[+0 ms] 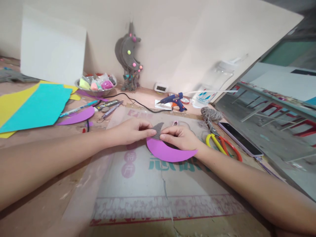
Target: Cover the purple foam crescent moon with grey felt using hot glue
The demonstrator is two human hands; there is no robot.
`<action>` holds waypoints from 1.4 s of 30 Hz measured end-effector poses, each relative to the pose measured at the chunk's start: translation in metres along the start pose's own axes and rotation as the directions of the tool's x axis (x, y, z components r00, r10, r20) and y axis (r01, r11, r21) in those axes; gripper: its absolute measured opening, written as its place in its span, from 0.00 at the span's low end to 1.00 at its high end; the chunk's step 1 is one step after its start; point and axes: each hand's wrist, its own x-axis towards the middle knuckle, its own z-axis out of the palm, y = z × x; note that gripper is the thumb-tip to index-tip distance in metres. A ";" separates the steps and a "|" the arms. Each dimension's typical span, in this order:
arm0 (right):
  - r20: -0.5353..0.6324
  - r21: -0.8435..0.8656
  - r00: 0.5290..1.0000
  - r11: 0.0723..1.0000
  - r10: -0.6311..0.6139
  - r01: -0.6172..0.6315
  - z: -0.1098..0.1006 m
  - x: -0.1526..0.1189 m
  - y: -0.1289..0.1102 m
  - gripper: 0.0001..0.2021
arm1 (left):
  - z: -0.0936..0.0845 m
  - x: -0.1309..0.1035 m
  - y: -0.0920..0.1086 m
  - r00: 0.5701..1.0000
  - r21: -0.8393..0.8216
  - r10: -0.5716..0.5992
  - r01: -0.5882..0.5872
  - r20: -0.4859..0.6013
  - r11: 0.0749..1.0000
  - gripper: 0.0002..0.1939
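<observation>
A purple crescent cutout (170,152) is held up over the plastic-covered work surface, and one end of it is wrapped in grey yarn (158,129). My left hand (134,133) pinches the wrapped part from its left edge between thumb and fingertips. From the other side, my right hand (179,136) has its thumb and finger closed at the right edge of the same yarn-covered part. The bare purple part curves below my right hand, its tip reaching my right wrist. A ball of grey yarn (211,114) lies beyond my right hand, beside the scissors (221,141).
A blue glue gun (174,100) rests behind my hands, near a small digital clock (161,87). At right lie a phone (240,139) and a plastic bottle (213,82). A turquoise sheet (39,105), pens and a bowl (95,89) of colourful packets stand left. A grey moon ornament (128,52) hangs behind.
</observation>
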 end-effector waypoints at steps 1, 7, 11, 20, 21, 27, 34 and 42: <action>0.001 -0.005 1.000 1.000 0.000 0.000 0.000 0.000 0.000 0.16 | 0.000 0.000 0.000 1.000 -0.003 0.001 -0.001 0.002 1.000 0.18; -0.008 -0.020 1.000 1.000 0.008 -0.008 0.000 0.000 0.001 0.16 | 0.000 0.000 0.000 0.999 -0.052 -0.026 0.027 0.022 0.998 0.20; -0.027 -0.009 1.000 1.000 -0.005 0.005 0.000 0.001 0.002 0.16 | -0.001 -0.001 0.002 0.998 -0.120 -0.051 0.054 0.025 0.991 0.21; -0.023 0.020 1.000 1.000 -0.003 0.004 0.001 0.001 0.001 0.15 | 0.000 0.001 0.001 0.999 -0.056 -0.036 0.036 0.005 0.998 0.18; -0.024 0.015 1.000 1.000 -0.001 0.002 0.000 0.001 0.002 0.15 | 0.000 0.001 0.001 0.999 -0.049 -0.034 0.034 0.004 0.998 0.18; -0.021 -0.005 1.000 1.000 0.000 0.000 0.000 0.000 0.004 0.16 | -0.001 0.001 0.002 1.000 -0.027 -0.016 0.016 0.002 1.000 0.17; -0.034 0.031 0.999 1.000 -0.001 0.002 0.001 0.002 0.001 0.15 | 0.000 0.001 -0.001 0.999 -0.076 -0.047 0.047 0.008 0.996 0.18; -0.007 0.089 0.998 0.995 0.056 -0.055 -0.002 0.001 0.004 0.21 | 0.000 0.001 -0.001 0.997 -0.109 -0.067 0.063 -0.028 0.992 0.18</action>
